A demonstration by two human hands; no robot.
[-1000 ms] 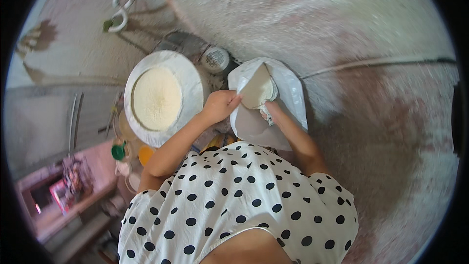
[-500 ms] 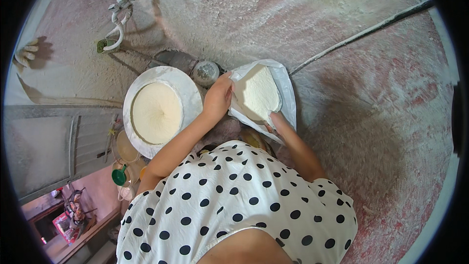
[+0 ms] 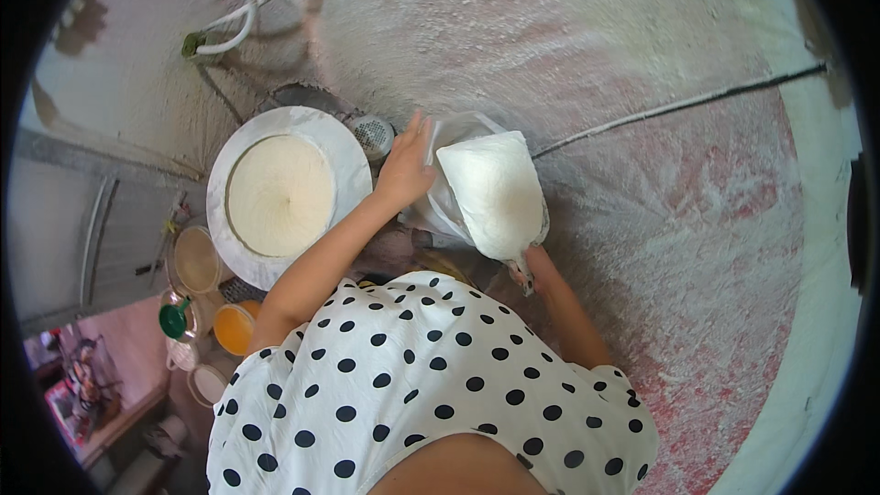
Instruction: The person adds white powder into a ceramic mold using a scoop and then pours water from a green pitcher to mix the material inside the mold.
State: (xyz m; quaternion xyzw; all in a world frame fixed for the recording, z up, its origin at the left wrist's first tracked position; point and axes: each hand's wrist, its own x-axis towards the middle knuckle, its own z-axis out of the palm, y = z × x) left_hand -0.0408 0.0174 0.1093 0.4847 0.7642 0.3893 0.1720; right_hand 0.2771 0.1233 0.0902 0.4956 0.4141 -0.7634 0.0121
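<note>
My right hand (image 3: 536, 266) grips the handle of a scoop heaped with white powder (image 3: 490, 183), which is lifted over a translucent white bag (image 3: 431, 211). Beside the bag's left edge, my left hand (image 3: 408, 160) has its fingers stretched out, the thumb side close to the plastic. To its left sits a round white-rimmed container (image 3: 346, 156) filled with pale cream powder, dimpled in the middle. A small perforated metal cylinder (image 3: 372, 133) shows behind my left hand, partly hidden.
Powder-dusted walls (image 3: 660, 183) curve around the work spot, with a cord (image 3: 678, 101) and white pipes (image 3: 243, 32). At lower left are several tubs, one orange (image 3: 236, 330), a green scoop (image 3: 172, 319), a grey panel (image 3: 60, 229) and a pink area with clutter (image 3: 82, 385).
The scoop, earlier down inside the bag, has risen toward me and now carries a high mound of powder. My left hand's fingers have straightened from their grip on the bag's edge.
</note>
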